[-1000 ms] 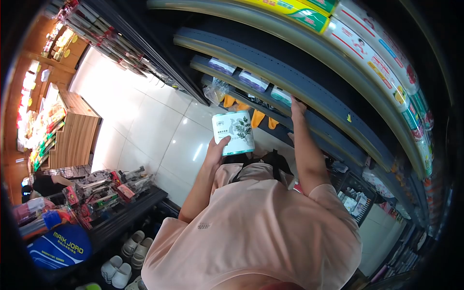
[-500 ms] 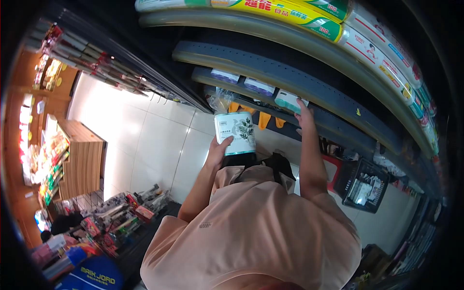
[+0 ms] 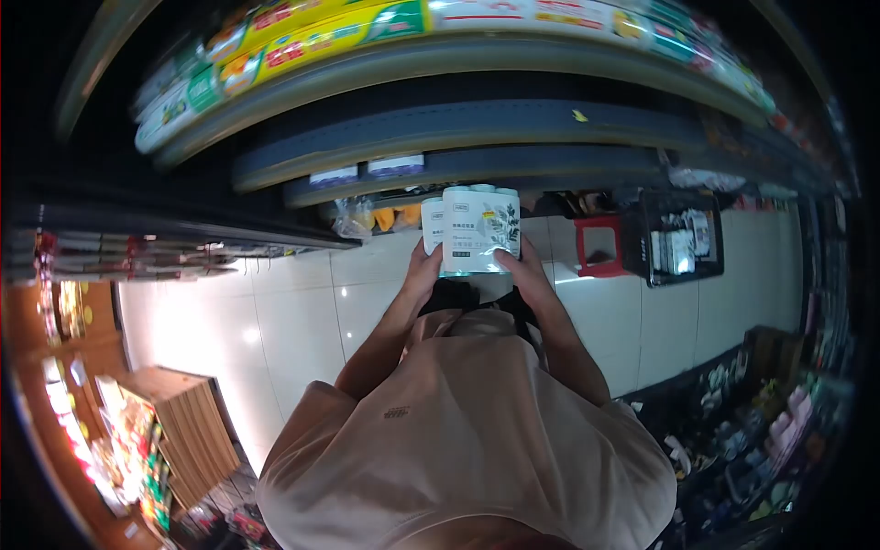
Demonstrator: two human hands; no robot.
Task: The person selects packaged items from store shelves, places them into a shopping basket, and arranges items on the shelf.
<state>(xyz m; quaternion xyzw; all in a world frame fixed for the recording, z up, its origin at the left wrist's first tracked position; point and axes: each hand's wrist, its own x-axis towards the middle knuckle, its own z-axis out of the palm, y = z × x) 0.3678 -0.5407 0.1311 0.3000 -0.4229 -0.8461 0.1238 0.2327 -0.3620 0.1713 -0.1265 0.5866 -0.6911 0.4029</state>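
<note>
Two white-and-green packs with a leaf print are held together in front of my body. The front pack [image 3: 475, 225] partly covers the rear pack [image 3: 432, 220], which shows at its left side. My left hand [image 3: 423, 271] grips the rear pack at the lower left. My right hand [image 3: 526, 270] is closed on the front pack, its thumb across the lower right corner. Beyond the packs, two white-and-purple packs [image 3: 396, 166] stand on a lower shelf [image 3: 495, 167].
Long boxes [image 3: 339, 44] line the upper shelf. Right of my hands, a red stool [image 3: 598, 247] stands beside a black basket [image 3: 655, 264] of packets on the tiled floor [image 3: 302, 312]. A wooden display [image 3: 197, 426] is at the lower left, and shelved goods [image 3: 733, 440] at the lower right.
My right hand has left the shelf with a second pack and brought it against the first one in front of me. The view has turned right, showing the stool and basket more fully.
</note>
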